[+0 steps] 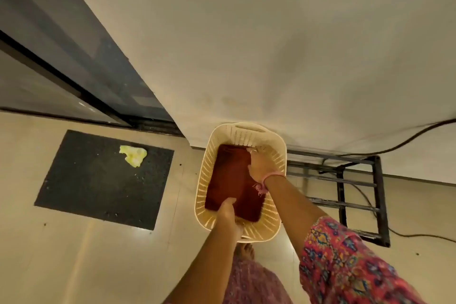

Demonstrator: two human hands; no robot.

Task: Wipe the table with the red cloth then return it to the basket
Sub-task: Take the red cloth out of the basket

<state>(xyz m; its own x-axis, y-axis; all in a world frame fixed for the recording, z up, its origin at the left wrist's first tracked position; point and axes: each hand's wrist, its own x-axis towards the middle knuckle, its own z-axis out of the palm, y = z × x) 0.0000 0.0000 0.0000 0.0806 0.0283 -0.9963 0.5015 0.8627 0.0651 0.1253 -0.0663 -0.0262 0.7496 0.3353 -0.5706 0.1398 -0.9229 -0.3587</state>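
Beige floor tiles, cream perforated basket [276, 215] by the wall. Red cloth [233, 181] lies flat inside (long axis running away from the person). Left hand [228, 212] grips its near edge, right hand [259, 165] pinches its far corner. No readable writing anywhere.

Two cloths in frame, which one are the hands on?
The red cloth, lying flat in the basket; left hand and right hand both touch it. The yellow cloth lies crumpled on the dark mat, untouched.
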